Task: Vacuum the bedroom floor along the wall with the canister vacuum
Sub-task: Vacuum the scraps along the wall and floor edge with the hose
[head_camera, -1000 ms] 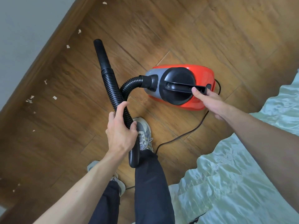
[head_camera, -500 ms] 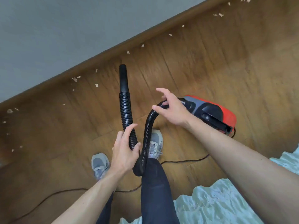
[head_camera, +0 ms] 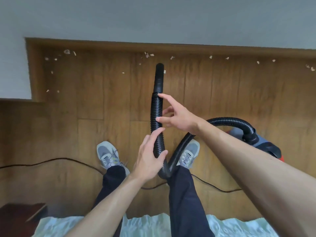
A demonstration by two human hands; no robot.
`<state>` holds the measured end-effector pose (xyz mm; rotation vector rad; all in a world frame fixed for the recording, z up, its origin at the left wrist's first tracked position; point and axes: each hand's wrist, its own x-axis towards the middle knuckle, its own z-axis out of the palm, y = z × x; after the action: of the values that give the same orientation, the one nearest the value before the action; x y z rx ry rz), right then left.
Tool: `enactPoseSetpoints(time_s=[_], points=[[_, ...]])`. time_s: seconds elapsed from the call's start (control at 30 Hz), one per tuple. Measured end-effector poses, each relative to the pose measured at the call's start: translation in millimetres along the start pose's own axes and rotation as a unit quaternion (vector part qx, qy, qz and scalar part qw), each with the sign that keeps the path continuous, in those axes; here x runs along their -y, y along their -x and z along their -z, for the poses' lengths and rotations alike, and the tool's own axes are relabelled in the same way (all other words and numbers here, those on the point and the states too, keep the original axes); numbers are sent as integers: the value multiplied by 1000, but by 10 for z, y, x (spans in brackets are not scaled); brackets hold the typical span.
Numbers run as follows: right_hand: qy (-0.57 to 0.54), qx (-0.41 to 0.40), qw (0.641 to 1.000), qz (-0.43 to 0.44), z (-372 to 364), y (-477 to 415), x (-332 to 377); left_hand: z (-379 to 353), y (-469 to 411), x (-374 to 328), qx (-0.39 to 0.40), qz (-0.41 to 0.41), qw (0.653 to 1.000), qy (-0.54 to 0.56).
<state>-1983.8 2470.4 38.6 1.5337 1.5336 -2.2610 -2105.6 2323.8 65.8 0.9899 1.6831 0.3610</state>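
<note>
Fingers (head_camera: pixel 151 138) of the left hand (head_camera: pixel 148 161) curl round the black ribbed hose (head_camera: pixel 156 113), the thumb pressed against its right side, gripping it just above the sharp bend where the hose doubles back. The right hand (head_camera: pixel 179 117) sits just beside the hose at 3 o'clock of it, its fingers spread wide and nearly straight; the index tip and the thumb tip touch the ribbing, and nothing is clasped.

From the left hand's grip the hose runs up toward 12 o'clock, ending in a smooth black nozzle (head_camera: pixel 159 77) that points at the wall (head_camera: pixel 153 19). The other run of hose passes under the right forearm and arcs over to the canister vacuum (head_camera: pixel 263 142), red and grey, on the floor (head_camera: pixel 102 100) at 3 o'clock, partly hidden by the right arm.

Pale scraps (head_camera: pixel 147 54) lie scattered along the skirting board (head_camera: pixel 171 47) at 12 o'clock, one just beside the nozzle tip. A power cord (head_camera: pixel 51 159) trails over the floor from 9 o'clock, behind two grey shoes (head_camera: pixel 107 155). A pale bed sheet (head_camera: pixel 153 226) fills the edge at 6 o'clock.
</note>
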Motion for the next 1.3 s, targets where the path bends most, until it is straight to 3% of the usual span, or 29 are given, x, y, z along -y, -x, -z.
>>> enactPoseSetpoints(time_s=[0.23,0.57,0.83,1.07,1.2,1.3], points=[[-52,39,996,-53,-878,-473,379,596,155,448,-21,39,987,157],[10,59,993,-97,-1925,-1348,1037,1660,120,965,-97,72,948,293],[77,142,978,-129,-2664,-2019,1581,2312,80,1442,-166,103,925,326],[124,167,976,-69,-3047,-2434,1708,2625,-50,1628,-221,152,897,353],[143,221,960,-97,-3150,-2722,1690,2689,-198,1653,-230,155,890,362],[156,217,956,-125,-3157,-2868,1651,2716,-308,1705,-224,166,891,358]])
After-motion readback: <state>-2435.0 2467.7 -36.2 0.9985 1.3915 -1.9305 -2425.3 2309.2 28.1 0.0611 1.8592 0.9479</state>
